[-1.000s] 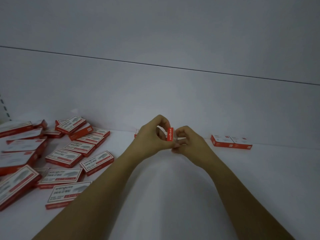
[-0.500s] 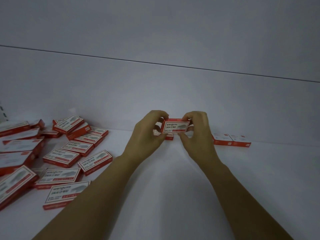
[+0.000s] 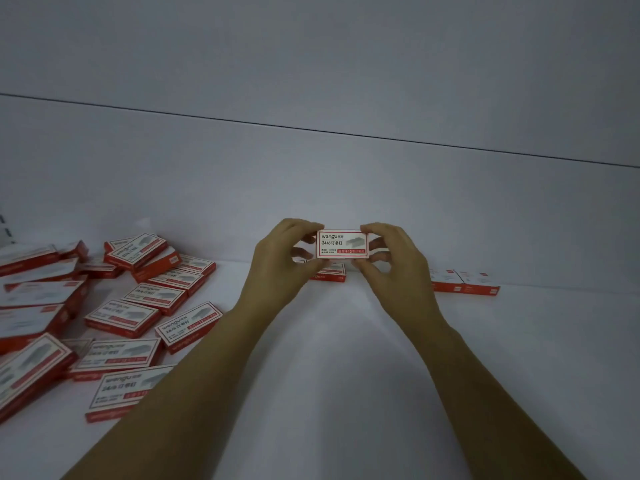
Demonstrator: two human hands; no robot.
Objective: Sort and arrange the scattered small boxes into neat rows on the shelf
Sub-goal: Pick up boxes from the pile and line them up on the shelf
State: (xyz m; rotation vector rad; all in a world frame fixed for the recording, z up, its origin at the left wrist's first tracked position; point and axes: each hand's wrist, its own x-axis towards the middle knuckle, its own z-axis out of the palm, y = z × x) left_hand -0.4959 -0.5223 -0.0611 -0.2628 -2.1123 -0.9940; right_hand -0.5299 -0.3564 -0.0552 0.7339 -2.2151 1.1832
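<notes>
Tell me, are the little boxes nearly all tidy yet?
Not nearly. Done: a pair of boxes sits side by side at the back right of the shelf; another box lies at the back middle. In hand: the left hand and right hand pinch the held box, label toward the camera. Left: the scattered pile on the left is unsorted.

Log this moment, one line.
left hand: pinches held box | right hand: pinches it too | held box: in air, label toward camera | scattered boxes: shelf left
</notes>
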